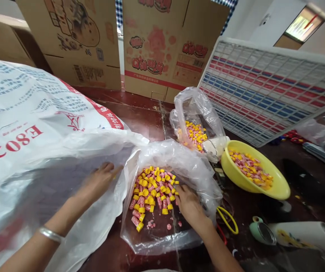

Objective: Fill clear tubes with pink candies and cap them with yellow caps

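Observation:
A heap of small pink-patterned tubes with yellow caps (153, 189) lies in an open clear plastic bag (179, 158). At the heap's right edge, my right hand (189, 204) reaches into the bag with fingers stretched out against the pieces; its fingertips are partly hidden. My left hand (101, 181), with a silver bangle at the wrist, is over the open mouth of a large white printed sack (37, 121), left of the heap. Motion smears its fingers, and I cannot make out whether a piece is between them. A few pink crumbs (151, 224) lie below the heap.
Behind the heap stands a second clear bag (193, 98) of similar pieces. A yellow basin (281, 189) holds more at right. Cardboard boxes (162, 49) and a white wire rack (264, 94) line the back. A flask (295, 234) and yellow loop (230, 223) lie right.

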Available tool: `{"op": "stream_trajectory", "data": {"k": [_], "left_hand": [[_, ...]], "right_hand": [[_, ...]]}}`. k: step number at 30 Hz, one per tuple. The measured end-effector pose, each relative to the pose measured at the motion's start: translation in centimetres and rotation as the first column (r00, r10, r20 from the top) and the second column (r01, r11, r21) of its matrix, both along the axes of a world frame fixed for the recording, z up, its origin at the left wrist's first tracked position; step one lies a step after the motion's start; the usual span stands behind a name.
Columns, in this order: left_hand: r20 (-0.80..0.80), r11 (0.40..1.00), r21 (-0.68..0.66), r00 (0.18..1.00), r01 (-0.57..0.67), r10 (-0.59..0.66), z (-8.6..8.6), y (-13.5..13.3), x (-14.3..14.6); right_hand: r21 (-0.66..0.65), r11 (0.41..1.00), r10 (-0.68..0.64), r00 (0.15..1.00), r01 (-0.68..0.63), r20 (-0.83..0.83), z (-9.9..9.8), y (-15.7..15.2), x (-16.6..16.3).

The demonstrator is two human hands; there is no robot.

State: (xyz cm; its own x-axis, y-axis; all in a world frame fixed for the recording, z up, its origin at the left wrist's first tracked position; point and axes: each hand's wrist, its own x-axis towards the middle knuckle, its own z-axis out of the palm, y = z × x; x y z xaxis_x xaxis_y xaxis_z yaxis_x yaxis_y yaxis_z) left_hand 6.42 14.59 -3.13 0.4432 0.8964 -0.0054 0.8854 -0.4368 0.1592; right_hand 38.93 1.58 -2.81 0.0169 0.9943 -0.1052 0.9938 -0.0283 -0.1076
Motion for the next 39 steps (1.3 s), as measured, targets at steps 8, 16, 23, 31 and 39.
{"op": "stream_trajectory", "data": {"k": [8, 16, 23, 31, 39], "left_hand": [[0.072, 0.982, -0.066, 0.981, -0.175, 0.18, -0.3, -5.7, -3.0], [0.35, 0.932, -0.273, 0.878, -0.237, 0.326, 0.4, -11.3, -6.9], [0.739, 0.831, -0.547, 0.525, 0.103, 0.422, 3.9, -15.5, -2.1], [0.941, 0.986, -0.163, 0.298, -0.014, 0.16, 4.2, -17.6, 2.3], [0.854, 0.989, 0.134, 0.513, -0.063, -0.083, 2.3, -18.8, 4.9]], "right_hand": [[0.007, 0.996, 0.089, 0.995, -0.089, -0.039, 0.1, -0.2, -1.7], [0.047, 0.987, 0.159, 0.973, -0.153, -0.166, -0.4, -0.5, -1.4], [0.19, 0.981, 0.152, 0.465, 0.036, -0.872, 4.7, -1.4, -4.8], [-0.129, 0.991, -0.128, -0.06, 0.017, -0.99, 5.0, -2.0, -9.2], [-0.165, 0.96, -0.201, -0.143, -0.225, -0.969, 4.1, -3.4, -9.9]]}}
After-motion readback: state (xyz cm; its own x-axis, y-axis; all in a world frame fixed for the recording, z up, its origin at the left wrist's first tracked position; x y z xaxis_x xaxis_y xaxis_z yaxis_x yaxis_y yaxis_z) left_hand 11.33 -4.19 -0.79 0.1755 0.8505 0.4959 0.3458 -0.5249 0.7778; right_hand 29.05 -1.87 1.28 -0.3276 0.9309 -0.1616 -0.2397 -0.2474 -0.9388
